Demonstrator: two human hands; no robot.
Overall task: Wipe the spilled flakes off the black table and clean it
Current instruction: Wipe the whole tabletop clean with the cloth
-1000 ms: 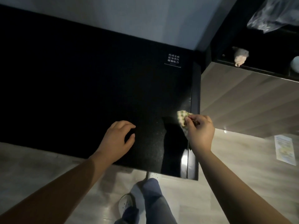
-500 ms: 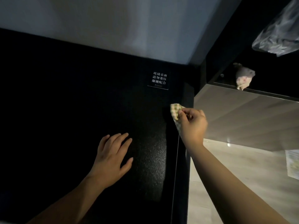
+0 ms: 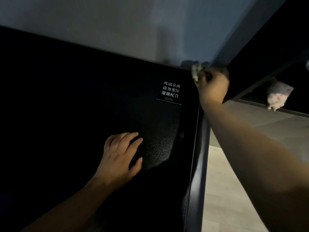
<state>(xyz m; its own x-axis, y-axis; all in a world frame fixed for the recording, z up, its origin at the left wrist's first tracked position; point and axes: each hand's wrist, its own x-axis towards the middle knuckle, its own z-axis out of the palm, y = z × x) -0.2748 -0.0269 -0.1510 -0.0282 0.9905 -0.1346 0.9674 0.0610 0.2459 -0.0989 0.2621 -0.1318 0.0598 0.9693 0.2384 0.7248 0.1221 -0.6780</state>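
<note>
Cloth [image 3: 196, 72]: bunched in right hand [image 3: 213, 86], at far corner of table [image 3: 66, 114], 1 o'clock.
Left hand [image 3: 120, 158]: flat on table, fingers loose, empty, 7 o'clock from cloth.
Flakes: too dark to tell.

Black table [image 3: 66, 114], grainy sheen right of centre. White-lettered label [image 3: 170, 92] stuck far right. Left hand [image 3: 118, 159] rests flat mid-table.

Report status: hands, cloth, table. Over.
Left hand flat on black table, holding nothing. Right hand grips cloth at table's far right corner. Label beside it; flakes too dim to see.
</note>
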